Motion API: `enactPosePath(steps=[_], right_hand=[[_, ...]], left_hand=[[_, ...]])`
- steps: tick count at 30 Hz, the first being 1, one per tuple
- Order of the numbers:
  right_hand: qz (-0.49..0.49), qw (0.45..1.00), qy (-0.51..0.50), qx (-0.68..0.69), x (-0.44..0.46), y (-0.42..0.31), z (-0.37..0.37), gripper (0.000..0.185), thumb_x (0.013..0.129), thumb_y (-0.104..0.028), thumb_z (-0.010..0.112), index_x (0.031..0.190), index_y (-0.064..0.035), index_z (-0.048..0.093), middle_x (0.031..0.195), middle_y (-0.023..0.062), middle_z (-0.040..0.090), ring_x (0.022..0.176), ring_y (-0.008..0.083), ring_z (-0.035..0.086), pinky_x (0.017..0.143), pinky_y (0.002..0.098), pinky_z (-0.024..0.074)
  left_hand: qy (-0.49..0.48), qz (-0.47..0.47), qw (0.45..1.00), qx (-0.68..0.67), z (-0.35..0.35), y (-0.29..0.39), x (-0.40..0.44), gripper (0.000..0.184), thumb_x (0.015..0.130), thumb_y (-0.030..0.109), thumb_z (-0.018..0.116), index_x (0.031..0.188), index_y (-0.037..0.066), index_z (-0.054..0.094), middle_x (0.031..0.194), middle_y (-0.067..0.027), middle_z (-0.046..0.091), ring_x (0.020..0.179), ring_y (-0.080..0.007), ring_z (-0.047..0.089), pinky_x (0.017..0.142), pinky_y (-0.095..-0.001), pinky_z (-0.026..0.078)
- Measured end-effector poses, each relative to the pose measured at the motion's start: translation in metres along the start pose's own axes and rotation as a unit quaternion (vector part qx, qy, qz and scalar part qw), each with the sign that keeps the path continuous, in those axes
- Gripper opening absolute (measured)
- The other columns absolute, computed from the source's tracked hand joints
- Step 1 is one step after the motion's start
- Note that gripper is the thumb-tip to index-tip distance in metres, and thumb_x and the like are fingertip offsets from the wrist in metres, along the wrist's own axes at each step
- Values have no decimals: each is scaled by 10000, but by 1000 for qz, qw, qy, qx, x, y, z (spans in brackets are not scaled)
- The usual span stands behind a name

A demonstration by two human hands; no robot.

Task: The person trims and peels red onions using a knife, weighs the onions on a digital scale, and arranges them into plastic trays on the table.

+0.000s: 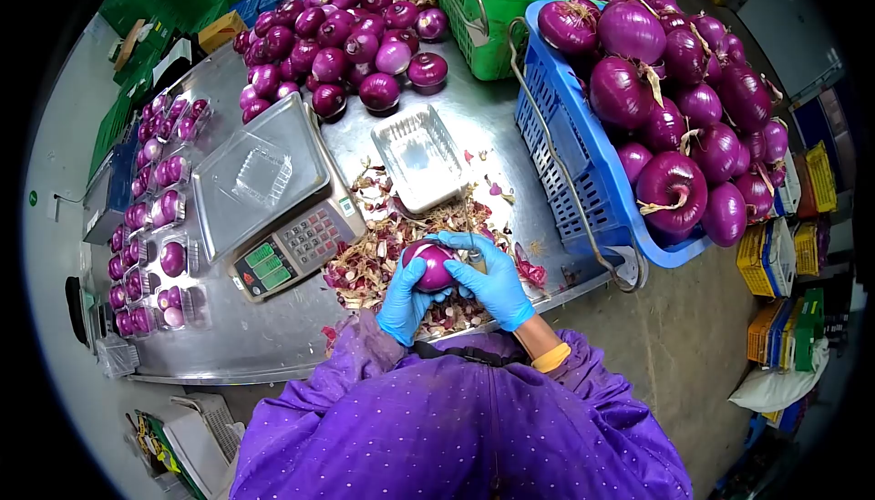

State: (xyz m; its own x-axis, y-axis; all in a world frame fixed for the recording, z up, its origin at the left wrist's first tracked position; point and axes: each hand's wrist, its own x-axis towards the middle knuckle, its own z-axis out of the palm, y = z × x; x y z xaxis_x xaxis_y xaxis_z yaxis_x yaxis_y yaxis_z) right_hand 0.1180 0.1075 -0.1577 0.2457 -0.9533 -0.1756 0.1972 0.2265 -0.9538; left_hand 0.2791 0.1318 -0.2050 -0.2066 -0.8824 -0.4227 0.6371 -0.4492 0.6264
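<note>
A red onion (430, 266) is held between my two hands, just above the near edge of the metal table. My left hand (406, 302), in a blue glove, wraps its left and lower side. My right hand (493, 283), also gloved in blue, closes on its right side with fingers across the top. Something thin and brownish shows by the right fingers; I cannot make out what it is. Onion skins and trimmings (369, 263) lie spread beneath and around the hands. Beyond them sits a clear plastic tray (419, 158) with nothing in it.
A scale (296, 243) with a clear tray (262, 176) on top stands to the left. Packed onion punnets (170, 208) line the far left. Loose onions (333, 44) are heaped at the back. A blue crate (567, 149) and a green crate (488, 21), both full of onions, stand right.
</note>
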Motion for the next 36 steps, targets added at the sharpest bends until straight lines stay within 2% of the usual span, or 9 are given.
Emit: enactPosePath(steps=[2, 5, 8, 11, 12, 17, 18, 22, 36], right_hand=[[64, 998, 9, 20, -2, -7, -4, 332, 874, -123, 663, 1183, -29, 589, 958, 21, 652, 700, 45, 576, 596, 182, 474], [-27, 997, 19, -67, 0, 1, -5, 306, 876, -124, 662, 1168, -44, 610, 826, -25, 627, 579, 24, 510, 510, 178, 415], [5, 991, -37, -132, -2, -16, -13, 237, 880, -138, 648, 1100, -49, 628, 964, 59, 644, 702, 77, 592, 585, 217, 484], [-178, 936, -27, -303, 4, -5, -19, 213, 863, -126, 652, 1058, -42, 642, 815, 70, 627, 705, 111, 610, 621, 266, 497], [-149, 938, -26, -311, 4, -2, -21, 207, 857, -118, 648, 1047, -35, 643, 806, 74, 631, 706, 114, 610, 632, 276, 497], [-19, 975, 96, -199, 17, 52, -47, 181, 845, -72, 625, 1016, -15, 645, 865, 63, 664, 670, 110, 572, 634, 277, 491], [-39, 985, 104, -131, 17, 61, -51, 255, 847, -51, 615, 1099, -26, 633, 1000, 58, 675, 679, 107, 578, 627, 265, 491], [-38, 997, -6, -66, 0, 6, -21, 408, 859, -72, 629, 1261, -51, 561, 1122, 76, 642, 830, 111, 614, 737, 259, 504], [-166, 946, -21, -278, 6, 3, -16, 405, 841, -134, 669, 1221, -29, 576, 950, 134, 667, 838, 187, 660, 750, 296, 512]], left_hand=[[-13, 10, 999, 35, 5, 6, -3, 687, 791, 437, 693, 1297, 75, 402, 1139, -107, 556, 954, -201, 606, 674, -283, 557], [10, 43, 998, 55, 23, 18, -10, 686, 729, 348, 747, 1264, 73, 418, 1115, -98, 550, 1004, -213, 579, 803, -321, 531], [3, 63, 993, 100, 21, 16, -7, 662, 716, 298, 756, 1247, 64, 437, 1119, -97, 549, 1009, -212, 571, 868, -334, 504], [-1, 72, 986, 149, 18, 15, -6, 633, 707, 264, 759, 1226, 58, 459, 1126, -94, 548, 1010, -205, 567, 886, -329, 490], [-4, 89, 982, 169, 18, 13, -5, 621, 708, 255, 756, 1219, 56, 465, 1124, -95, 550, 1009, -203, 566, 886, -328, 490], [-13, 116, 982, 146, 28, 20, -14, 736, 639, 353, 776, 1236, 56, 464, 1134, -103, 545, 1034, -212, 567, 906, -340, 490], [3, 116, 987, 110, 33, 22, -14, 801, 608, 389, 778, 1260, 55, 453, 1153, -115, 539, 1045, -230, 571, 934, -353, 485], [-22, 106, 994, 13, 28, 26, -7, 811, 698, 269, 760, 1368, 32, 368, 1244, -135, 497, 1133, -277, 543, 944, -389, 508], [59, 130, 986, 87, 27, 12, -2, 625, 718, 217, 750, 1224, 33, 432, 1126, -105, 547, 1009, -195, 566, 901, -321, 486]])
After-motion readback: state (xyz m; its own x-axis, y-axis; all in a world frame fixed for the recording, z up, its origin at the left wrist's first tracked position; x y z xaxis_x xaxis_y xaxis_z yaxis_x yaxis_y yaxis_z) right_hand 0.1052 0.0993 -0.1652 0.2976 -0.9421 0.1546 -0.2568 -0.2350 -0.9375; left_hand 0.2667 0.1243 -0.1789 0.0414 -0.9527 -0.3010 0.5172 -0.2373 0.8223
